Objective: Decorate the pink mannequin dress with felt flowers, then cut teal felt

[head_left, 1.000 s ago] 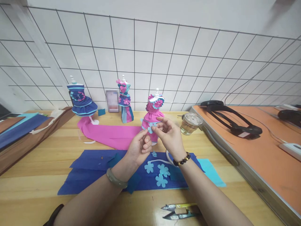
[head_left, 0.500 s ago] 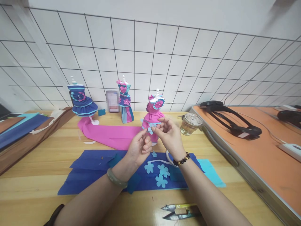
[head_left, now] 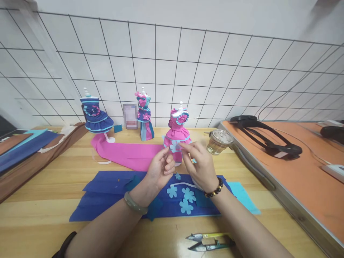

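My left hand pinches the edge of a light blue flower cutout, its other fingers curled in. To the right of the flower is my right hand, with thumb and forefinger close together; anything between those fingertips is too small to make out. Directly behind the flower stands a small dress form in a pink dress, partly covered by the hands. Several more light blue flowers lie below on dark blue sheets, beside a loop of white cord or tape.
Thread snips lie at the front edge. A lidded glass cup stands right of the hands. Two more dressed forms are at the back, with pink material stretched before them. A black headset-like frame rests on the orange surface.
My right hand has drawn back to the right, away from the flower. The flower stays at my left fingertips, and the left hand has hardly moved.
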`<act>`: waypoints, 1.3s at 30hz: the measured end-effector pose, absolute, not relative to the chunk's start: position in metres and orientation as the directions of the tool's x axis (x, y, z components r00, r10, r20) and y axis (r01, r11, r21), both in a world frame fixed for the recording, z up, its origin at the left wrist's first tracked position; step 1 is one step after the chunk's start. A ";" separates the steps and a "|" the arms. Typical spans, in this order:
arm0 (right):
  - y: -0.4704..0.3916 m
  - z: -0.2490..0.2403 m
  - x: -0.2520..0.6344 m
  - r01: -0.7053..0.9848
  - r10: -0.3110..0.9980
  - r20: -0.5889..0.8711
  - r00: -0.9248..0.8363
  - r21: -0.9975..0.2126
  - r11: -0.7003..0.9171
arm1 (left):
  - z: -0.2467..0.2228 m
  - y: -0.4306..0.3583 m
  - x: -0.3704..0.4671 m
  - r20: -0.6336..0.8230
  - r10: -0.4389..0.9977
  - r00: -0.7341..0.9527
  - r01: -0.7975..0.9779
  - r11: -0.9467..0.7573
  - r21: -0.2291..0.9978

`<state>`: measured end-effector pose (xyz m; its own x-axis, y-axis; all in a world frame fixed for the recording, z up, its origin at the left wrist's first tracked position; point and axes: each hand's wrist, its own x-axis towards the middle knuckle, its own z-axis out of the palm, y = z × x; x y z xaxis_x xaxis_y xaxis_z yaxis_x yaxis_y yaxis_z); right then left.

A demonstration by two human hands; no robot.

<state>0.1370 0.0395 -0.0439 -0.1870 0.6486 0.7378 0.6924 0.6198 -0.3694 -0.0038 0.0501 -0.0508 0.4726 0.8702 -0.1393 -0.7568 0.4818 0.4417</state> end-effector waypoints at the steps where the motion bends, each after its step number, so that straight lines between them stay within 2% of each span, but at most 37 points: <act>1: 0.038 -0.046 0.139 0.745 0.600 0.747 -0.286 -0.221 0.630 | -0.050 0.050 -0.004 -0.140 0.868 0.476 -0.752 0.485 0.448; 2: 0.037 -0.048 0.140 0.774 0.562 0.743 -0.363 -0.096 0.626 | -0.050 0.050 -0.004 -0.142 0.867 0.478 -0.747 0.486 0.454; 4: 0.036 -0.051 0.143 0.801 0.518 0.732 -0.443 0.065 0.595 | -0.050 0.050 -0.004 -0.148 0.872 0.467 -0.748 0.479 0.459; 8: 0.038 -0.054 0.143 0.821 0.501 0.720 -0.480 0.168 0.546 | -0.050 0.049 -0.003 -0.157 0.877 0.455 -0.756 0.473 0.453; 17: 0.039 -0.057 0.139 0.834 0.561 0.685 -0.464 0.125 0.537 | -0.052 0.050 -0.002 -0.147 0.872 0.466 -0.743 0.476 0.471; 28: 0.038 -0.055 0.138 0.838 0.578 0.687 -0.441 0.084 0.539 | -0.052 0.047 -0.002 -0.073 0.877 0.476 -0.791 0.462 0.401; 32: 0.038 -0.055 0.137 0.825 0.602 0.680 -0.418 0.006 0.565 | -0.053 0.047 -0.001 -0.078 0.874 0.480 -0.786 0.468 0.404; 35: 0.037 -0.055 0.135 0.774 0.663 0.667 -0.340 -0.203 0.600 | -0.054 0.046 -0.001 -0.093 0.875 0.475 -0.787 0.470 0.400; 37: 0.036 -0.054 0.133 0.687 0.694 0.664 -0.277 -0.368 0.627 | -0.053 0.046 -0.001 -0.104 0.873 0.477 -0.787 0.477 0.392; 39: 0.036 -0.053 0.131 0.594 0.709 0.666 -0.232 -0.480 0.645 | -0.053 0.047 -0.002 -0.113 0.871 0.478 -0.787 0.482 0.386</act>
<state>0.1308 0.0356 -0.0533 -0.2317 0.7089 0.6662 0.5939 0.6454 -0.4803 -0.0017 0.0468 -0.0528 0.4779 0.8711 -0.1133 -0.7868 0.4818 0.3857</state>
